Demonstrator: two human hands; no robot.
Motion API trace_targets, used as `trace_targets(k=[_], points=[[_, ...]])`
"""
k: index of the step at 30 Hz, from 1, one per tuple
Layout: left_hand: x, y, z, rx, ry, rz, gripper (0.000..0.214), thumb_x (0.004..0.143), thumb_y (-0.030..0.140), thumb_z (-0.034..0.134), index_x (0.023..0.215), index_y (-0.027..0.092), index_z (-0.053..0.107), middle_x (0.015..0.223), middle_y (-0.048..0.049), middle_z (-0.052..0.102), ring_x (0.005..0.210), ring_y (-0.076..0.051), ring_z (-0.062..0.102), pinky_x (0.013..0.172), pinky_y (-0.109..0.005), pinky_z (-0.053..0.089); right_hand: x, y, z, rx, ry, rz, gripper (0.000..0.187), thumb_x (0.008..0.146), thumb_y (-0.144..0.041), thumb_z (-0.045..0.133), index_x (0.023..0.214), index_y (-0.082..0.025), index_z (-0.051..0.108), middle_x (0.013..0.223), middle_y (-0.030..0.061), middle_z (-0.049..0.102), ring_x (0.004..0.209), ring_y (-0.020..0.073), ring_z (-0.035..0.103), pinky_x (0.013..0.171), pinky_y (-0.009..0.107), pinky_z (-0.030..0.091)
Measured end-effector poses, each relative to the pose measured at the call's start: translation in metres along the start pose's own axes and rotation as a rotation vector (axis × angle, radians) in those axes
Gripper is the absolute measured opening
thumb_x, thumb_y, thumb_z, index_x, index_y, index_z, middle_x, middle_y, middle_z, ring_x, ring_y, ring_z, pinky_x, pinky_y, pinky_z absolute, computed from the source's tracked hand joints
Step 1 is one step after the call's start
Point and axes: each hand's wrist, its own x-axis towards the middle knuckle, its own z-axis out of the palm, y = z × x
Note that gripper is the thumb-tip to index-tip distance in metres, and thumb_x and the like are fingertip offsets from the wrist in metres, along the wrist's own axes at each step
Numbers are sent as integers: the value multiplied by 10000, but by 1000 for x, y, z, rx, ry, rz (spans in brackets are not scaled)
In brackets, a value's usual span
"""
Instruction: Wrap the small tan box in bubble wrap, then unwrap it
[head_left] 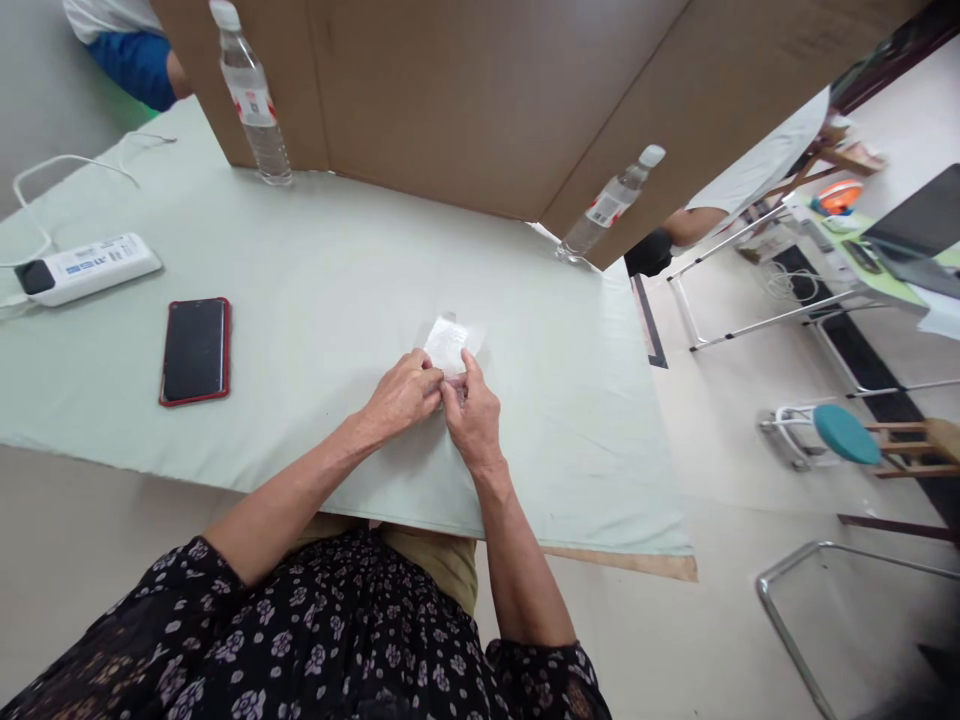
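Both my hands meet over the pale green tablecloth [322, 260], pinching the near edge of a small, shiny, whitish packet [448, 342] that looks like clear plastic wrapping. My left hand [405, 395] grips it from the left with fingers curled. From the right, my right hand [472, 408] holds it between thumb and fingers, its index finger along the packet's right side. What lies inside the wrapping, if anything, I cannot make out.
A phone [196, 351] in a red case and a white power strip [97, 268] with cables lie to the left. Two water bottles [255, 110] stand before a tall cardboard screen [450, 100]. A teal stool [846, 433] is on the floor at right; people are partly visible behind the screen.
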Motion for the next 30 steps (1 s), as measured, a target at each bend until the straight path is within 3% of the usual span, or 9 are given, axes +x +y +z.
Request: trace_targets(k=[3, 6, 11, 14, 18, 21, 26, 30], points=[[0, -1, 3, -58, 12, -37, 171, 899, 225, 549, 970, 166, 693, 1085, -115, 585, 996, -247, 599, 848, -364, 521, -1, -4, 1, -22, -35, -14, 596, 909, -352, 512, 1475, -175, 459, 946, 63, 732, 786, 199, 660, 783, 345, 543], [-2, -6, 7, -188, 64, -44, 340, 883, 265, 577, 1207, 171, 618, 1130, -112, 597, 1047, -254, 594, 896, -387, 523, -4, -8, -6, 8, -100, -17, 596, 942, -384, 494, 1495, -170, 436, 1049, 79, 739, 794, 189, 672, 774, 335, 551], [-5, -20, 10, -504, 79, -100, 604, 784, 189, 577, 1378, 129, 486, 1183, -112, 611, 823, -167, 602, 797, -336, 542, -6, -10, -18, 11, -204, -40, 515, 1004, -312, 368, 1499, -184, 428, 1147, 84, 737, 992, 211, 692, 907, 371, 535], [-6, -24, 6, -629, 92, -163, 563, 755, 202, 577, 1314, 146, 539, 1172, -89, 607, 756, -132, 592, 730, -301, 533, -5, -8, -19, -46, -260, -77, 583, 958, -221, 406, 1539, -204, 356, 1178, 77, 729, 888, 196, 687, 867, 378, 541], [-4, -15, -1, -538, 134, -261, 368, 753, 360, 681, 1065, 169, 636, 1031, -58, 613, 731, -143, 577, 735, -322, 526, -3, -8, -16, -187, -290, -116, 675, 892, -204, 509, 1545, -203, 340, 1225, 103, 710, 854, 216, 677, 878, 421, 526], [-1, -7, 0, -477, 101, -278, 331, 729, 362, 721, 987, 184, 617, 911, -27, 606, 734, -158, 574, 736, -325, 516, -3, -11, -14, -233, -297, -129, 697, 869, -184, 516, 1543, -194, 339, 1224, 112, 705, 873, 227, 675, 873, 426, 519], [-2, -11, 7, -530, 105, -288, 304, 755, 303, 657, 1030, 187, 600, 846, -3, 588, 703, -148, 562, 684, -296, 496, 0, -7, -22, -63, -334, -97, 736, 837, -190, 549, 1540, -203, 332, 1220, 88, 693, 736, 159, 639, 819, 384, 529], [-4, -22, 7, -598, 62, -243, 386, 697, 215, 597, 1082, 186, 608, 891, -1, 599, 708, -135, 565, 676, -281, 504, -5, 1, -31, 81, -257, -90, 686, 842, -232, 563, 1503, -237, 383, 1242, 83, 665, 755, 140, 611, 812, 370, 529]])
